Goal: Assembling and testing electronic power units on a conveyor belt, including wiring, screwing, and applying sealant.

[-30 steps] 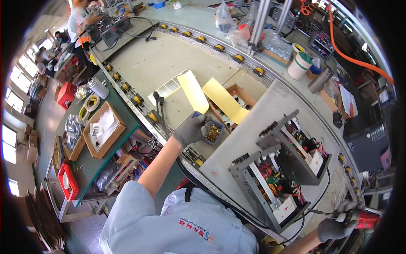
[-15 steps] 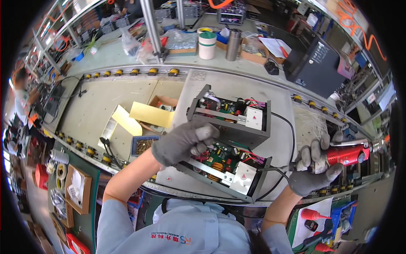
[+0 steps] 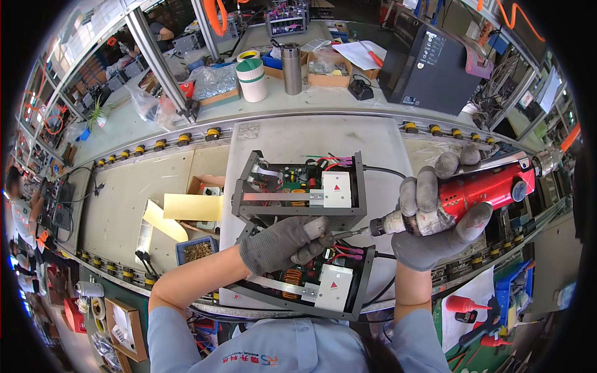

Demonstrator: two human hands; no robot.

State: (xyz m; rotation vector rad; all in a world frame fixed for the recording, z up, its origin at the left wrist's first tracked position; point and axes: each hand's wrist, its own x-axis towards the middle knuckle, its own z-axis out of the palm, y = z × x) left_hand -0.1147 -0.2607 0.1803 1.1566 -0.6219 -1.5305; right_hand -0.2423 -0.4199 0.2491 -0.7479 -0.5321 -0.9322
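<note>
Left hand (image 3: 273,245), back up, over near chassis (image 3: 336,286), fingertips together at driver bit (image 3: 353,232); right hand (image 3: 423,245) wrapped round red driver (image 3: 482,189), right of near chassis. Near chassis sits close to white board (image 3: 311,133) edge; bare board beyond second chassis (image 3: 337,188).

Passage is allowed behind the farther electronics chassis (image 3: 305,196); the nearer chassis (image 3: 336,286) is partly covered by the left hand (image 3: 280,245).

Two gloved hands (image 3: 273,247) (image 3: 438,217), one red driver (image 3: 482,189) and two open electronics units (image 3: 286,197) (image 3: 334,286) appear with two yellow sheets (image 3: 194,206) (image 3: 164,221) and one steel flask (image 3: 291,69).
</note>
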